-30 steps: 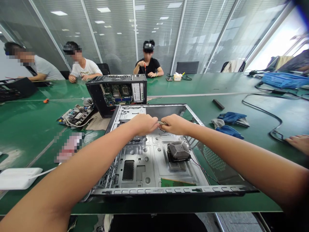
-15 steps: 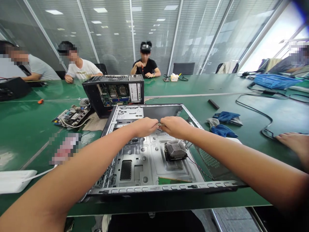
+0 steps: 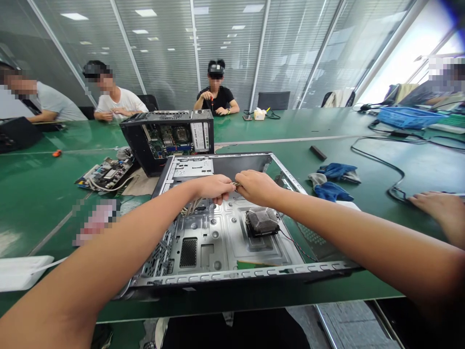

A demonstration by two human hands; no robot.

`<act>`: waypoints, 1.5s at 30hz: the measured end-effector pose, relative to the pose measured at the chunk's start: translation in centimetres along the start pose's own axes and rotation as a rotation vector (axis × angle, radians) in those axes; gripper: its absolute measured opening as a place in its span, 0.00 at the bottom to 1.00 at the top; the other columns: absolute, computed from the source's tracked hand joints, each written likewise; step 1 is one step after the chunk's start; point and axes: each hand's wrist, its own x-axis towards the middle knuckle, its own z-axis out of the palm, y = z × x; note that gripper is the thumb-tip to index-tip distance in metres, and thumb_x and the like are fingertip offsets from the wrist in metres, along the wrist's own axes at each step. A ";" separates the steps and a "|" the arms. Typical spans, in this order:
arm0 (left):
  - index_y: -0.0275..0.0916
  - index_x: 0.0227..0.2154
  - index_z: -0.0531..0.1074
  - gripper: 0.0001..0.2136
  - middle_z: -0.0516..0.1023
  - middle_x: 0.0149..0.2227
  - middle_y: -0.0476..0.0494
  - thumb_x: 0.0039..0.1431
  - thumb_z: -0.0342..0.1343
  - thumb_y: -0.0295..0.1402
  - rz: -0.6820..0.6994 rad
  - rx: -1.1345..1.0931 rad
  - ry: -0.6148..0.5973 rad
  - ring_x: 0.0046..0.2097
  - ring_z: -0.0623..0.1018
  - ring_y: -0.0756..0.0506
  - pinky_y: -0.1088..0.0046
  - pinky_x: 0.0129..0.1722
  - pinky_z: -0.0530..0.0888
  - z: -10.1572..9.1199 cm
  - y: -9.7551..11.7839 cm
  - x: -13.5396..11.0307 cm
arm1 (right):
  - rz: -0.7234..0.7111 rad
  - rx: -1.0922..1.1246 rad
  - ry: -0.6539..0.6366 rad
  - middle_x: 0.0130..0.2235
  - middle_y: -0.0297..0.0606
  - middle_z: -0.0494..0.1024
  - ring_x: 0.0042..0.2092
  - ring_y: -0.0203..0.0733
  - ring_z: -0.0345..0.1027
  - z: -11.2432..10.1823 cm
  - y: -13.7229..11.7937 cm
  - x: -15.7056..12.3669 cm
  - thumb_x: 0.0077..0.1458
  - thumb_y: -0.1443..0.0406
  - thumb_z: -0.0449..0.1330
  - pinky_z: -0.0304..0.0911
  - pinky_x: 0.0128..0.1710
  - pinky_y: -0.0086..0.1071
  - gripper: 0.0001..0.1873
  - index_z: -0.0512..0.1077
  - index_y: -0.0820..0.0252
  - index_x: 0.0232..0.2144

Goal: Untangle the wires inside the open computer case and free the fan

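1. Both your left hand [image 3: 215, 186] and your right hand [image 3: 256, 186] are gripping a short stretch of cables [image 3: 235, 183] above the open computer case [image 3: 254, 275]; your grip is covering most of it, so a bent or slipping wire could be going unnoticed.
2. Some loose strands [image 3: 191, 207] are hanging below your left hand; if they are belonging to the same bundle, hard pulling could be scraping them on the metal.
3. Twisting too tightly could be straining the wires between your hands.
4. Nearer you, the cooler [image 3: 262, 220] is lying inside the case, its thin wire [image 3: 296, 244] running toward the near right corner; a dangling end could be snagging it.
5. One green board [image 3: 256, 265] is lying by the near wall, so falling cables could be knocking it.
6. Your case is sitting close to the near edge of the counter [image 3: 308, 123]; leaning on it could be shifting it.
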 end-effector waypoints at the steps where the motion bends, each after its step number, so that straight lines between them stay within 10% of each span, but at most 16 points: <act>1: 0.39 0.25 0.60 0.10 0.69 0.26 0.49 0.59 0.47 0.38 -0.009 -0.024 -0.005 0.22 0.67 0.52 0.72 0.24 0.66 0.0 0.0 0.0 | 0.000 0.000 0.003 0.37 0.43 0.76 0.39 0.44 0.67 0.0 0.0 0.0 0.61 0.63 0.47 0.49 0.32 0.34 0.11 0.68 0.60 0.36; 8: 0.38 0.31 0.67 0.17 0.61 0.20 0.53 0.60 0.46 0.48 -0.007 0.031 -0.048 0.23 0.60 0.51 0.73 0.22 0.60 0.2 0.0 0.1 | 0.010 0.000 -0.051 0.36 0.43 0.77 0.39 0.45 0.69 -0.3 -0.2 0.0 0.58 0.61 0.50 0.50 0.31 0.34 0.11 0.70 0.60 0.34; 22: 0.37 0.27 0.70 0.21 0.76 0.30 0.41 0.64 0.35 0.40 0.095 0.819 0.238 0.31 0.73 0.45 0.71 0.30 0.62 1.1 0.2 0.9 | 0.056 0.026 -0.178 0.33 0.42 0.79 0.33 0.44 0.71 -0.1 0.1 0.4 0.56 0.59 0.48 0.49 0.28 0.33 0.15 0.73 0.58 0.30; 45: 0.39 0.26 0.66 0.19 0.70 0.24 0.49 0.65 0.37 0.44 0.287 0.715 0.275 0.27 0.67 0.49 0.72 0.27 0.58 1.0 1.0 0.3 | -0.089 -0.020 -0.112 0.35 0.40 0.76 0.33 0.40 0.67 -3.5 1.1 -1.8 0.61 0.61 0.46 0.42 0.28 0.33 0.14 0.68 0.60 0.34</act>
